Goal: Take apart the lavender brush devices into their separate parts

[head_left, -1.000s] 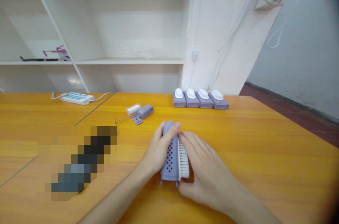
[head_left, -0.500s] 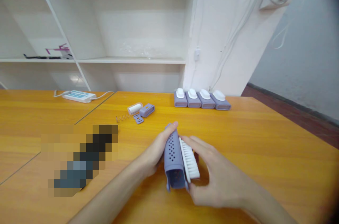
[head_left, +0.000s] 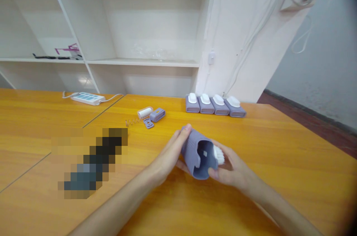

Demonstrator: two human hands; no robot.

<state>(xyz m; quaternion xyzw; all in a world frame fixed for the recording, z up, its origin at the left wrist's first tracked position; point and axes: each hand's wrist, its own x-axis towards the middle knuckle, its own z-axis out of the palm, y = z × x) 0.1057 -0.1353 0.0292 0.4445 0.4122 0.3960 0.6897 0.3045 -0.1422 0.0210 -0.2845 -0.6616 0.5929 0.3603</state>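
Note:
Between my hands is a hollow purple plastic housing, tilted so that its open, notched end faces me and its dark inside shows. A brush with white bristles lies along its right side; whether it is fixed there I cannot tell. My left hand is closed around the housing's left side, thumb on the top far edge. From the right, my right hand grips the housing, its thumb on the rim of the opening and its fingers passing behind the bristles, partly hidden.
Beyond my hands lie a purple cap, a white cylinder, a flat purple plate and a coil spring. Several purple units with white tops line the back. A power strip and a pixelated dark object are left.
The housing has turned and tipped up, so its open end now faces me and its perforated face is out of sight. My right thumb has moved onto the opening's rim.

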